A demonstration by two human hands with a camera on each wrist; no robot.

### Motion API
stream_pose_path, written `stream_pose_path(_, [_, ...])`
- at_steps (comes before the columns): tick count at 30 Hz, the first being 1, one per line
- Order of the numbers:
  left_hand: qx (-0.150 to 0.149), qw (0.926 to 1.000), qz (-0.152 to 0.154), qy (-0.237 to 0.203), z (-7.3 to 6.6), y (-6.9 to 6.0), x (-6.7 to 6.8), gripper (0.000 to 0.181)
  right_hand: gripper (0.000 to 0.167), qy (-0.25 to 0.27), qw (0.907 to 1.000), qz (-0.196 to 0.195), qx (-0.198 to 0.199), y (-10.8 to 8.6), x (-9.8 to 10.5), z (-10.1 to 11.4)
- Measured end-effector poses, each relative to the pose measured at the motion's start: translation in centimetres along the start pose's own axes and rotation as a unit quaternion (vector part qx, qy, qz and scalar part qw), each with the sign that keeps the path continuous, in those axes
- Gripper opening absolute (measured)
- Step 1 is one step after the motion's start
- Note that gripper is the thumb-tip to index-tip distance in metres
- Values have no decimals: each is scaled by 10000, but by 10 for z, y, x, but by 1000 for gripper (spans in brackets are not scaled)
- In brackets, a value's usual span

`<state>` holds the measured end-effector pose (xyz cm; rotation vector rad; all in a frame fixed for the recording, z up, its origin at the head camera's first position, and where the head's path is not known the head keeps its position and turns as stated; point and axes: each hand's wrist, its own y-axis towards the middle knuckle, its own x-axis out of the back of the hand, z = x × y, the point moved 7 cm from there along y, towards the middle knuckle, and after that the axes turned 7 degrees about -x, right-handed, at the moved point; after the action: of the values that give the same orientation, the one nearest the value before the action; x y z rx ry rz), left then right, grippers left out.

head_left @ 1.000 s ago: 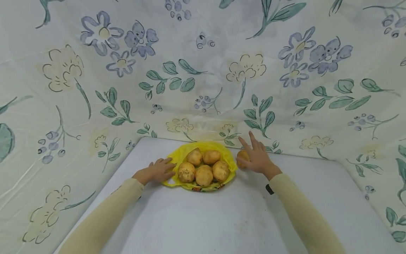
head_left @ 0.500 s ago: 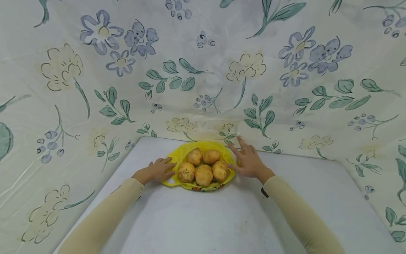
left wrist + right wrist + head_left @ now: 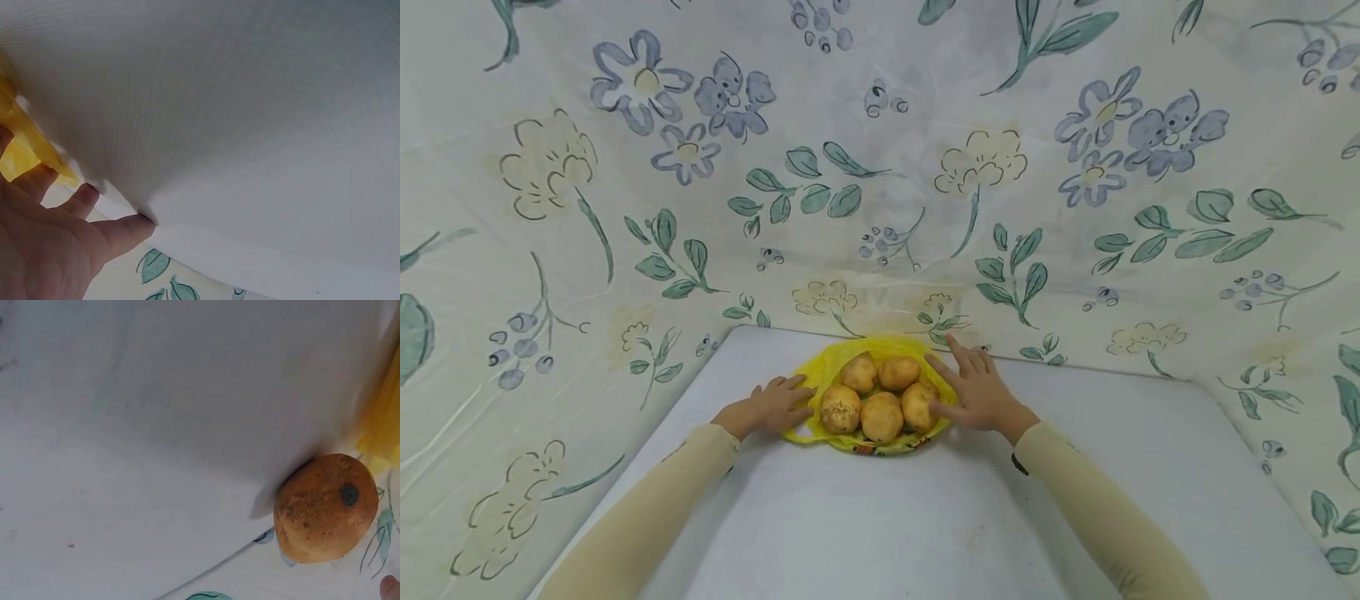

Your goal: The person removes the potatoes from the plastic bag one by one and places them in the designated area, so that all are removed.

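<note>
A yellow bag (image 3: 829, 360) of thin, crinkled, glossy plastic sits near the far edge of a smooth, matte white surface (image 3: 850, 533), its mouth spread into a rough oval. Five potatoes (image 3: 882, 417) lie inside, two behind and three in front; they are rounded and tan, and the front left one has rough, scabby skin.

The left hand (image 3: 773, 404) is released, fingers spread over the bag's left rim, with fingertips meeting the surface beside the plastic. The right hand (image 3: 981, 396) is also released, its fingers spread at the bag's right rim; its thumb overlaps the nearest potato, though contact cannot be told.

The right wrist view shows a loose potato (image 3: 326, 509) on the surface just beside the bag, a blunt oval with dark specks and one blackish round spot.

Small red and green print (image 3: 865, 450) runs along the bag's front edge, too small to read. Smooth cream sleeves (image 3: 647, 492) cover both arms. Behind hangs a creased, slightly shiny sheet (image 3: 880, 200) patterned with outlined flowers, leaves and berries.
</note>
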<state>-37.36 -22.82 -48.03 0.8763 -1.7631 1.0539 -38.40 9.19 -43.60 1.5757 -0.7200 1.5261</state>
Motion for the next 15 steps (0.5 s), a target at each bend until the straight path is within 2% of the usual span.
stream_pose_path(4, [-19,10000,15,34,0,0,0,55,79,-74,9999,-133,78,1,-1,3])
stream_pose_path(8, [-28,10000,-16,34,0,-1,2,55,79,-259,9995,-87,130,2,-4,8])
stream_pose_path(15, [-24,10000,-52,-7,-1,0,3,54,80,-189,9996,-55,195,2,-5,15])
